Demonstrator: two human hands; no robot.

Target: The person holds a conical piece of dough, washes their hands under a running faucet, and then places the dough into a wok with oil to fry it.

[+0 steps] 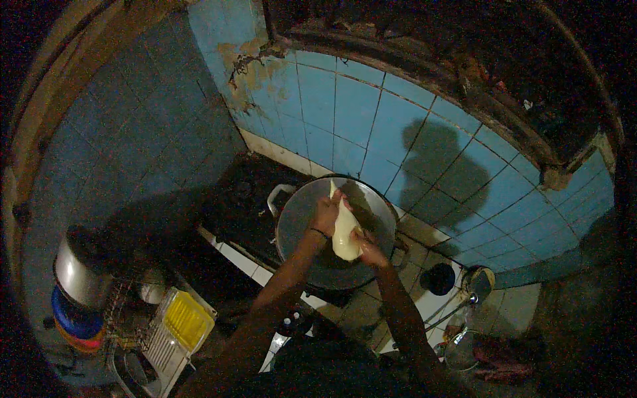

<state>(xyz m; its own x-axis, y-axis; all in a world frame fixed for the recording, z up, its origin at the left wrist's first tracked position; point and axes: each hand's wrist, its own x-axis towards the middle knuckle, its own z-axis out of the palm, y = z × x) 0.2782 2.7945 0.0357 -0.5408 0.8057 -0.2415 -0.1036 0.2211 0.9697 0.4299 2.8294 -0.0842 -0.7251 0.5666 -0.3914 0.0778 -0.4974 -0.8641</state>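
A smooth, glossy, pale yellow mass that looks like dough (346, 233) hangs between my hands over a wide round metal pan (292, 229). My left hand (324, 216) grips its upper left side, and a narrow tip sticks up above the fingers. Lower on the right side, my right hand (371, 250) is closed on its edge. Below my grip the mass widens into a rounded end. A dark band circles my left wrist. Dim light and my hands hide much of what lies in the pan.
The pan stands by a blue tiled wall (325, 99), with a dark stove (229, 199) to its left. A dark round cup (438, 278) and a ladle (472, 300) lie to the right. A yellow tray (188, 320), dish rack and metal pot (81, 268) are at lower left.
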